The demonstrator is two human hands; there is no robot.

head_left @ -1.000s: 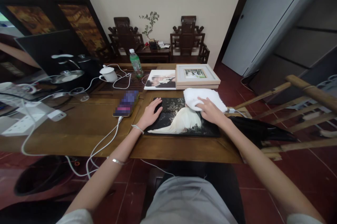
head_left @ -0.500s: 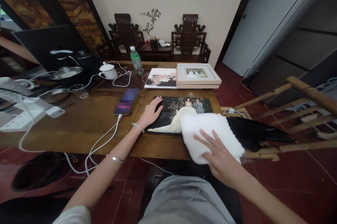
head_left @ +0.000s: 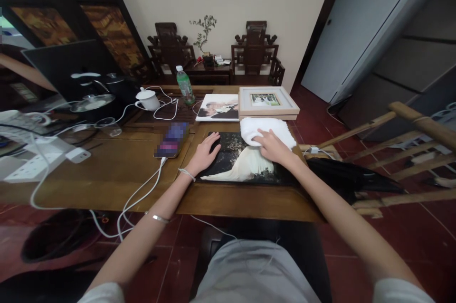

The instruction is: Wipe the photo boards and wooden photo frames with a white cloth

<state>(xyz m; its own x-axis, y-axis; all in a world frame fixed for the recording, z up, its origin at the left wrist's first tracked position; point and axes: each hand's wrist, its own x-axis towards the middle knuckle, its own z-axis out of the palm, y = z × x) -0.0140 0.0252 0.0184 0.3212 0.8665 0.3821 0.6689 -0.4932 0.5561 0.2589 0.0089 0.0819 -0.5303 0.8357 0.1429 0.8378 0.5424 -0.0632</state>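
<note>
The left grip lies flat and released, palm down, on the left edge of a dark wedding photo panel that rests flat on the wooden counter. The right grip rests with fingers stretched out, not clenched, on top of a folded white towel. The towel covers the panel's far right corner, under and just beyond the fingers. A phone with a white cable lies just left of the left grip. Behind the towel sit a framed picture and an unframed print.
</note>
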